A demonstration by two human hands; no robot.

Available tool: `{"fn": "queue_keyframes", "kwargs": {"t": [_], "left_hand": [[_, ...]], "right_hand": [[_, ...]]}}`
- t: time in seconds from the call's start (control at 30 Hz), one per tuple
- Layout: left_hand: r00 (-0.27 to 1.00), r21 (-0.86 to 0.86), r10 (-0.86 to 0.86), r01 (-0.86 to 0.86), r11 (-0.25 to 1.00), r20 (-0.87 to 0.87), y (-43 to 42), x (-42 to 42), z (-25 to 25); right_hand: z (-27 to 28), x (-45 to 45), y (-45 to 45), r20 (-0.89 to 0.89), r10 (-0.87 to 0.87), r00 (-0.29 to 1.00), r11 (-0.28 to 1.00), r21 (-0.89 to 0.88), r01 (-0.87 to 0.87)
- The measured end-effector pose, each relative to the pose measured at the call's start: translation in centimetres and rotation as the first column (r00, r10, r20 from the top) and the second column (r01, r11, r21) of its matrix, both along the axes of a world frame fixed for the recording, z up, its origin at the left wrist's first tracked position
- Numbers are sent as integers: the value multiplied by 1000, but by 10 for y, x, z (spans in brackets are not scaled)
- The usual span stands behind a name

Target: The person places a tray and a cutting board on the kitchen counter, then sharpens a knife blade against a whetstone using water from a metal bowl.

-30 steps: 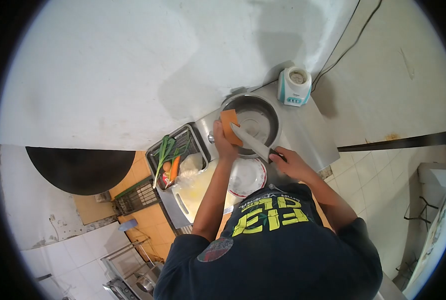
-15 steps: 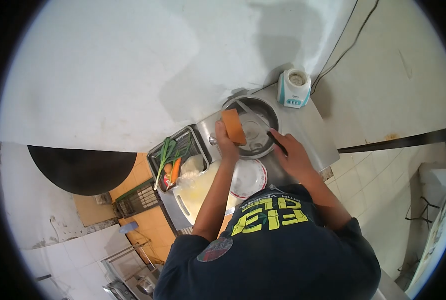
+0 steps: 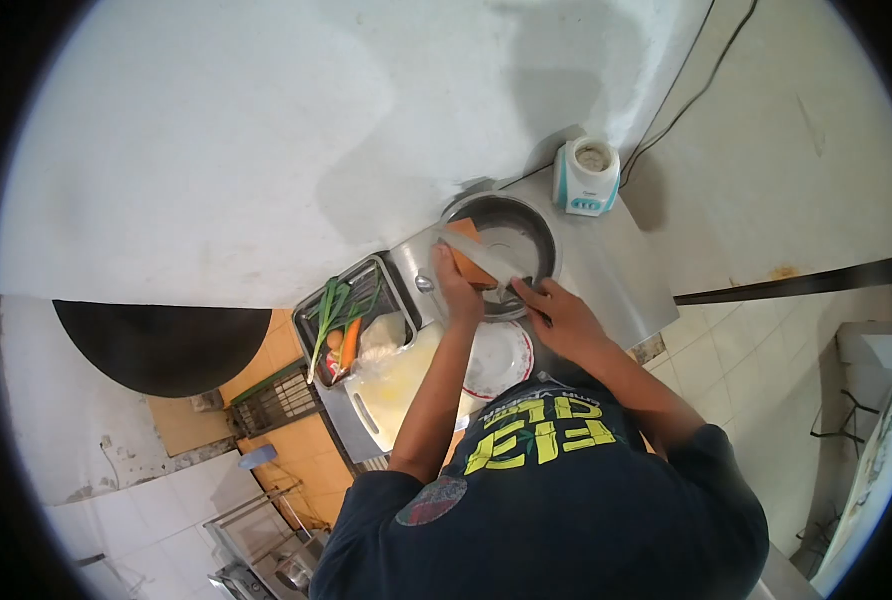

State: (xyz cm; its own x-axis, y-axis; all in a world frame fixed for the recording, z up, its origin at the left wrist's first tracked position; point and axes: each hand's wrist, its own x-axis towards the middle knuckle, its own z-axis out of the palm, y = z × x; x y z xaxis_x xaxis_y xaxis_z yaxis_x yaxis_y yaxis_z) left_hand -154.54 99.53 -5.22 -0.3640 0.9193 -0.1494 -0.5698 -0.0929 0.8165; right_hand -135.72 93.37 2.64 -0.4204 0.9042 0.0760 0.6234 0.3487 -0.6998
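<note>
My left hand [image 3: 456, 292] is closed around an orange rectangular block [image 3: 471, 268], whose exact kind I cannot make out. My right hand [image 3: 569, 318] grips a knife [image 3: 476, 249] by its handle. The broad, pale blade lies across the block, slanting up to the left, and hides part of it. Both hands are above the near side of a round metal basin [image 3: 549, 228]. Just below my left wrist is a white plate [image 3: 501, 358] with a red rim.
A dark tray [image 3: 387, 272] on the left holds a carrot [image 3: 350, 342] and green onions [image 3: 326, 318]. Next to it lies a pale cutting board [image 3: 391, 392]. A white and teal blender base [image 3: 588, 178] stands at the back right, close to the wall.
My right hand has moved slightly left and down with the knife. The blade, previously to the right of the block over the basin, now lies across it. My left hand has barely moved.
</note>
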Motion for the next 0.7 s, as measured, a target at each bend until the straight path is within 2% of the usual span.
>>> {"fn": "queue_keyframes", "kwargs": {"t": [0.1, 0.13, 0.2, 0.33, 0.4, 0.47, 0.5, 0.53, 0.57, 0.63, 0.67, 0.7], "left_hand": [[1000, -47, -26, 27, 999, 9, -3, -2, 22], [997, -23, -17, 15, 1000, -80, -1, -5, 15], [999, -14, 1, -1, 1000, -33, -1, -5, 21], [999, 0, -3, 3, 1000, 34, 3, -9, 29], [981, 35, 44, -38, 999, -190, 7, -14, 16], [971, 63, 61, -47, 997, -233, 8, -19, 11], [985, 72, 50, -39, 997, -167, 10, -21, 12], [994, 82, 40, -32, 996, -102, 11, -24, 13], [997, 84, 15, -9, 996, -77, 11, -25, 14], [999, 89, -37, 40, 995, -28, 9, -24, 22], [998, 77, -58, 59, 995, -18, 9, -22, 20], [997, 66, -76, 77, 995, -11, 6, -19, 16]], "right_hand": [[4, 7, -14, -9, 9, 1000, 999, -53, -9], [4, 9, -20, -30, 7, 1000, 999, -40, -8], [4, 14, -29, -72, 1, 997, 1000, -12, -2], [21, 35, -44, -2, 18, 1000, 982, -189, -18], [30, 46, -46, -13, 18, 1000, 969, -247, -21], [40, 61, -42, -101, 40, 994, 967, -245, -64], [42, 68, -39, -145, 51, 988, 967, -241, -85], [34, 69, -37, -224, 54, 973, 995, -75, -73], [34, 72, -36, -258, -28, 966, 956, -288, -49], [56, 71, -23, -267, -206, 941, 745, -667, -27], [43, 71, -17, -425, -202, 882, 711, -684, -167], [31, 65, -10, -498, -252, 830, 696, -689, -202]]}}
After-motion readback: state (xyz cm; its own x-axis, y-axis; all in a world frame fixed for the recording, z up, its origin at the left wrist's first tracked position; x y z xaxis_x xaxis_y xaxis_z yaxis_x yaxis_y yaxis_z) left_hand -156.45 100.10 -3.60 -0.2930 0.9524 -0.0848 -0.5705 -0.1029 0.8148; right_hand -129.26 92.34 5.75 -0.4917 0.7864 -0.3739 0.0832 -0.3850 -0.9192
